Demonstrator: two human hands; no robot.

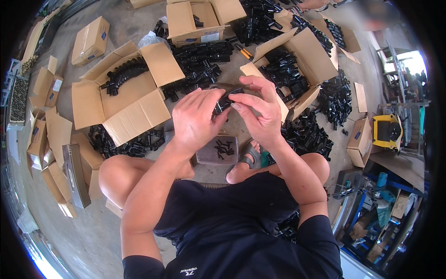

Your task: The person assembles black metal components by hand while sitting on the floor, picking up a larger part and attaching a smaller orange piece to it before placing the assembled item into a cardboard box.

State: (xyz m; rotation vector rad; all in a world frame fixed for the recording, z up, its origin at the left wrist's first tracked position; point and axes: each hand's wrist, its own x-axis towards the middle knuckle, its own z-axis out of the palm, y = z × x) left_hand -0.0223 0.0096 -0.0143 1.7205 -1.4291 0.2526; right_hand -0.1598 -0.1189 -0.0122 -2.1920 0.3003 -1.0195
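In front of my chest, my left hand (196,117) is closed around a short, glossy black plastic part (224,101). The thumb and fingertips of my right hand (261,111) pinch the far right end of that same part. Much of the piece is covered by my fingers, so its full shape cannot be made out. Below my hands, between my feet, stands a greyish plastic bin (209,158) with several small dark pieces (224,148) in it.
An open cardboard box (134,114) at the left holds a row of black parts. Another open box (316,56), right of my hands, is filled with them. Black parts lie heaped on the floor (306,139). At the back, a person's hand (313,4) shows beside more boxes.
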